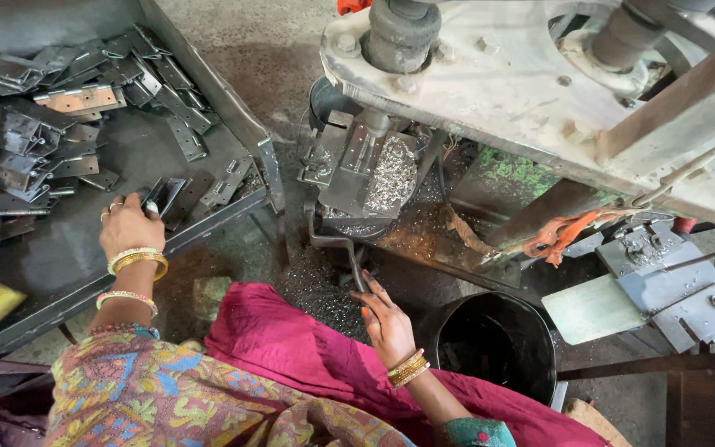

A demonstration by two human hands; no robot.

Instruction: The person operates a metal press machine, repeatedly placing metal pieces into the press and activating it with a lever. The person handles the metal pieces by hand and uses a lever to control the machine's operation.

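My left hand [128, 225] reaches into a metal tray [233, 103] and grips a dark metal hinge plate [163, 194] at the tray's near edge. A heap of similar hinge plates [35, 124] fills the tray's far left. My right hand [386, 324] is shut on a thin black lever [356, 269] that hangs below the drill fixture. A hinge plate [357, 157] lies clamped in that fixture under the drill spindle [401, 33], beside a pile of silver shavings [392, 178].
The pale machine body [531, 91] overhangs the upper right. A black bucket [494, 343] stands at my right knee. An orange strap [564, 232] and a grey metal table [664, 281] lie right. Pink cloth [291, 348] covers my lap.
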